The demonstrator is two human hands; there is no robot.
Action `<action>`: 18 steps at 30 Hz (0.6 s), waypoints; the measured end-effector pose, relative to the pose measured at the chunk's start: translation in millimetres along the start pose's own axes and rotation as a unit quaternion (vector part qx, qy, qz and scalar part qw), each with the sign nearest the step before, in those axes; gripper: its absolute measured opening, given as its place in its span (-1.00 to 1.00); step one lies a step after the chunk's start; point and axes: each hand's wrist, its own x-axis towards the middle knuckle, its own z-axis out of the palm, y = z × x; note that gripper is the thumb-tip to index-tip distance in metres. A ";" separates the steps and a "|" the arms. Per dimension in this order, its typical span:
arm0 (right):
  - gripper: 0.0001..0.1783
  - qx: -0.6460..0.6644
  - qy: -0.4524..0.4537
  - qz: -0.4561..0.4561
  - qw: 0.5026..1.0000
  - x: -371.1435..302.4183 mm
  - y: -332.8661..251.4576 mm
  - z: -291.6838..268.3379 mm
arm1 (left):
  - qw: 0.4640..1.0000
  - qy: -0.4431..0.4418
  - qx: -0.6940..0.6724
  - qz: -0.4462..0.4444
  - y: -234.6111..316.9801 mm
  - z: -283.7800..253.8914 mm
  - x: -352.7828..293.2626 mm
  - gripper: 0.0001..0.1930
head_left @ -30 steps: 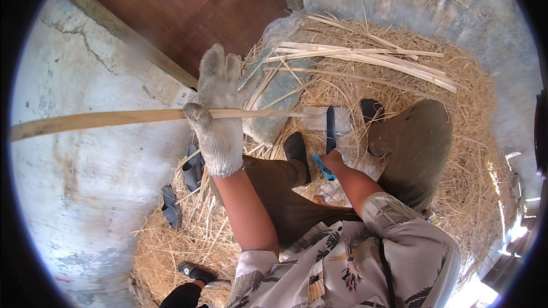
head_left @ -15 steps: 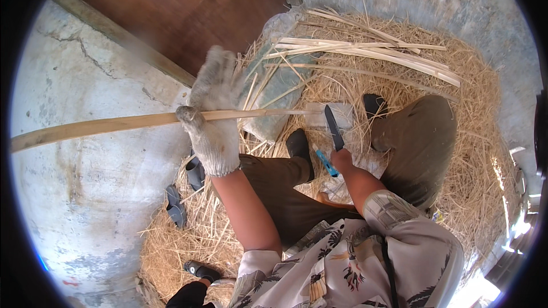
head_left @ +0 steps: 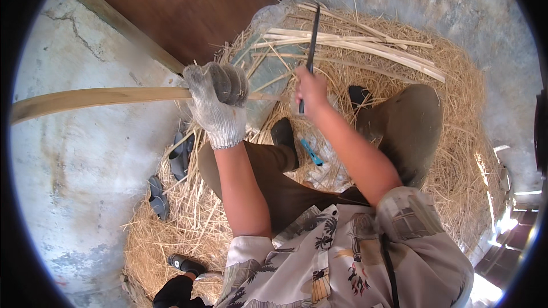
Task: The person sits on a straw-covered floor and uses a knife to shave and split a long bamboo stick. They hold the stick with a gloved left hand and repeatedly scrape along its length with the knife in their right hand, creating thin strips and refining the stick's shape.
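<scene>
Wooden strip [head_left: 103, 97]: clamped in gloved L hand [head_left: 218, 92]; knife [head_left: 313, 39] gripped in bare R hand [head_left: 311, 92] near strip's R end (tip beyond strip's far side). Prob. setting up stroke; next, hold strip steady.

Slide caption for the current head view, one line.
Gloved left hand grips a long, flat strip while bare right hand holds a dark-bladed knife above loose straw.
</scene>
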 end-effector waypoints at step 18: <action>-0.67 -0.081 -0.158 -0.012 0.984 -155.6 -40.7 -44.0 | 0.974 -0.223 -0.030 -0.030 7.0 -20.1 4.0 -0.28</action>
